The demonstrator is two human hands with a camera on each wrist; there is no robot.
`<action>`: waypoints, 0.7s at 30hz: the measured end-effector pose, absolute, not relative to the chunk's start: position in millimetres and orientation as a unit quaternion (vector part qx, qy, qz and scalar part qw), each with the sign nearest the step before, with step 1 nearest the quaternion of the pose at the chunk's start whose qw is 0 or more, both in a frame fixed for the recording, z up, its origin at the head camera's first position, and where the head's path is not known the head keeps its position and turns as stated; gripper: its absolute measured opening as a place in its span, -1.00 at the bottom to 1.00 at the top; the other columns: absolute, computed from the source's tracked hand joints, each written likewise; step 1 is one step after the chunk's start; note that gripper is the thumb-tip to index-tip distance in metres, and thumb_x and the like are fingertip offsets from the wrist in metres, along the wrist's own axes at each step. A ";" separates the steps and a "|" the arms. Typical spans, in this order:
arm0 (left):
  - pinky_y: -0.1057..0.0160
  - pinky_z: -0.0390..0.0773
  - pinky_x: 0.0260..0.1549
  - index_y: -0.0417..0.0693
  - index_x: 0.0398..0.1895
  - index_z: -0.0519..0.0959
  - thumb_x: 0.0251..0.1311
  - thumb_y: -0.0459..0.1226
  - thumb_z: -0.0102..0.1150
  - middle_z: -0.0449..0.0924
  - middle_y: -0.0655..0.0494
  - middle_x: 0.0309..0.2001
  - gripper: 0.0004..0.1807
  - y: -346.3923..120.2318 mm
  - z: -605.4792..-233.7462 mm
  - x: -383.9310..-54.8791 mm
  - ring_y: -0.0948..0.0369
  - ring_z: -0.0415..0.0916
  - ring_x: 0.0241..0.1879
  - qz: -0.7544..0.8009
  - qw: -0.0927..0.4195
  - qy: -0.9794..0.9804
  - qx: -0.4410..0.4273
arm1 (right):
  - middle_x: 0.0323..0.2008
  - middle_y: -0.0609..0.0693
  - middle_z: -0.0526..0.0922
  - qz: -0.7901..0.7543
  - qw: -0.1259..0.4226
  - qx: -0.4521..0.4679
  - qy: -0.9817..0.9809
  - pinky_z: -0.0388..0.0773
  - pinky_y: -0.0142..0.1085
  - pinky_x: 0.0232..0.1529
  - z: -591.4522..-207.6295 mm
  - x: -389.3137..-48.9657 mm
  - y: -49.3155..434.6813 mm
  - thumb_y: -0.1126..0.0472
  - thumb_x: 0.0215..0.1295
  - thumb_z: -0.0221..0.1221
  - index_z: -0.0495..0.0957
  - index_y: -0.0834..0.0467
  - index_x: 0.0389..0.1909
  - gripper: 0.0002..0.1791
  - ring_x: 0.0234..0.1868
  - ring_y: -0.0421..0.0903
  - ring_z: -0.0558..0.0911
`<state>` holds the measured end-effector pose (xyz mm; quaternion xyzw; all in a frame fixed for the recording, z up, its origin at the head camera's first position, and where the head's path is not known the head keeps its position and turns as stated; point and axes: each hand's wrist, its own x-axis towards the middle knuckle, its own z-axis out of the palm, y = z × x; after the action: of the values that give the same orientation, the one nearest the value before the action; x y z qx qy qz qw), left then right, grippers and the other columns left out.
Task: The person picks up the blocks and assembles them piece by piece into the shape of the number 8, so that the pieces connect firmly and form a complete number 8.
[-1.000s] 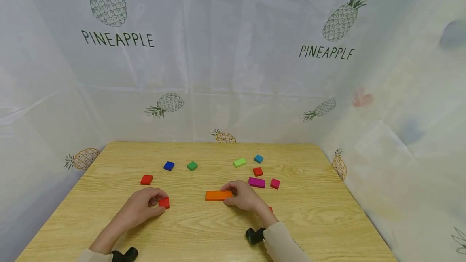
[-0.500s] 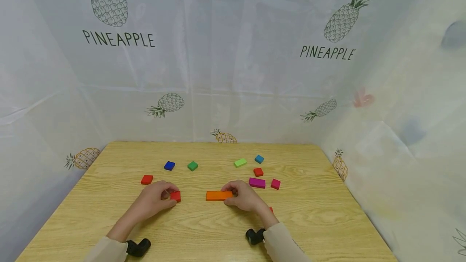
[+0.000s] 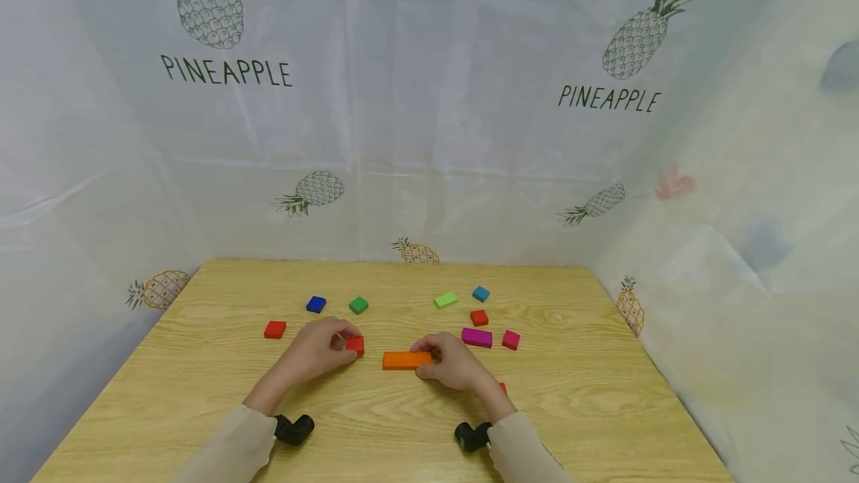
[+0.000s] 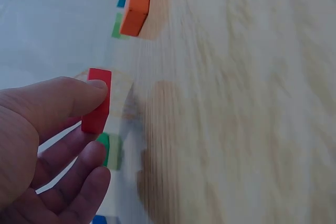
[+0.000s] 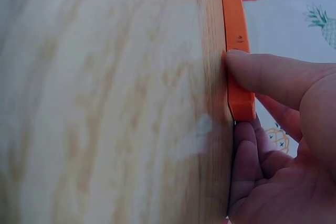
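My left hand [image 3: 318, 351] pinches a small red block [image 3: 356, 346] between thumb and fingers, just left of the long orange block. In the left wrist view this red block [image 4: 96, 100] appears raised off the wood. The orange block [image 3: 403, 361] lies flat on the table, and my right hand [image 3: 452, 364] grips its right end. Seen from the right wrist, the thumb presses one long side of the orange block [image 5: 239, 30], with the fingers partly hidden behind. A gap separates the red block from the orange one.
Behind the hands lie blue [image 3: 316, 304], green [image 3: 359, 305], lime [image 3: 446, 300] and light blue [image 3: 480, 294] blocks. A red block [image 3: 275, 329] sits at left. Red [image 3: 479, 317], purple [image 3: 477, 337] and pink [image 3: 511, 340] blocks stand at right. Another red piece [image 3: 503, 387] is mostly hidden by the right wrist.
My left hand has carried the red block rightward and farther from me, closer to the orange block. The right hand and the orange block have stayed in place.
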<state>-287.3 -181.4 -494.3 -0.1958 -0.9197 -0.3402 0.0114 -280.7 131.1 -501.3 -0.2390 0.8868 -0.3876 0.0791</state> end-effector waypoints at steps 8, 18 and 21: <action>0.18 0.60 -0.16 0.07 -0.05 0.76 0.19 -0.25 0.57 0.67 0.21 -0.18 -0.74 -162.8 -493.1 -298.1 0.27 0.53 -0.25 -0.356 -0.005 -0.914 -0.197 | -0.06 -0.07 0.66 -0.388 0.077 -0.244 0.886 0.47 -0.27 -0.03 -501.7 -281.3 131.6 0.28 0.35 0.43 0.72 0.10 0.00 -0.77 -0.09 -0.07 0.50; 0.09 0.63 -0.09 0.03 -0.05 0.77 0.19 -0.27 0.56 0.70 0.20 -0.13 -0.73 -149.5 -497.7 -306.0 0.24 0.57 -0.19 -0.363 -0.014 -0.909 -0.203 | -0.08 -0.08 0.65 -0.388 0.077 -0.237 0.888 0.47 -0.27 -0.03 -502.1 -282.3 131.7 0.26 0.34 0.44 0.73 0.10 0.01 -0.75 -0.10 -0.10 0.49; 0.08 0.63 -0.07 0.03 -0.04 0.76 0.19 -0.27 0.56 0.71 0.21 -0.12 -0.73 -147.7 -500.3 -308.3 0.25 0.57 -0.18 -0.363 -0.021 -0.908 -0.207 | -0.09 -0.08 0.64 -0.390 0.078 -0.232 0.888 0.47 -0.26 -0.03 -502.9 -282.3 131.9 0.26 0.33 0.45 0.73 0.09 0.00 -0.75 -0.10 -0.10 0.48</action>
<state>-308.3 -147.7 -500.3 -0.2066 -0.9085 -0.3627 -0.0207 -282.3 131.9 -502.9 -0.2322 0.8878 -0.3898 0.0776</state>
